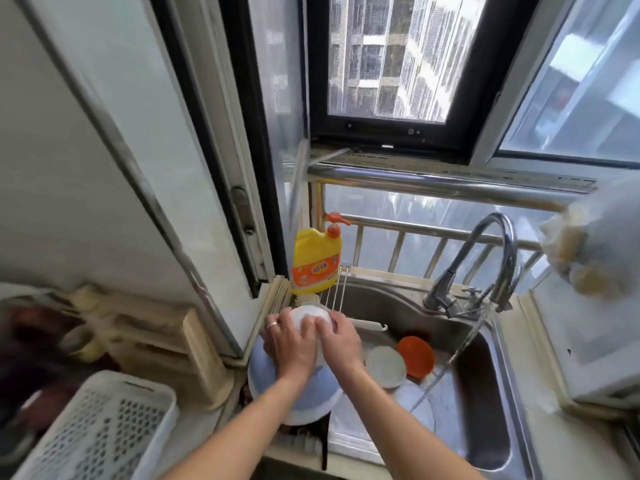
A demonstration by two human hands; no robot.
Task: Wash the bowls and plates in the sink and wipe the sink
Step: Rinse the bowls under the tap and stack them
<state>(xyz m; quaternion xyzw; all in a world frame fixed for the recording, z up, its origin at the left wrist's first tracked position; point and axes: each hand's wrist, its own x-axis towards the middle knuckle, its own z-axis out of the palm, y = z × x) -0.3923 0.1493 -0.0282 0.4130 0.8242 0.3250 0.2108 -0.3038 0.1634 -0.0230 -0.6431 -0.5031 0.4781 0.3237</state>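
Far left: white perforated basket [100, 427] on the counter, close to the sink's left edge; cluttered shelf behind it, blurred. A blue basin [277, 389], upside down, sits at the sink's left rim.

Over the basin, both hands meet on a small white bowl [310, 315]. Left hand [289, 344], ring on one finger, curls round the bowl's near side. Right hand [337, 341] presses on it from the right, fingers bent over the rim; cannot tell if it holds a cloth. Bowl is tilted, glossy.

Behind: yellow detergent bottle [315, 263] with orange pump, standing on a wire rack [334, 289].

Sink [485, 427] stainless, mostly open on its right half. Inside, left of centre: a pale plate [385, 366] and an orange bowl [415, 355], touching. Faucet [485, 265] arches over; water [450, 362] runs in a slanted stream.
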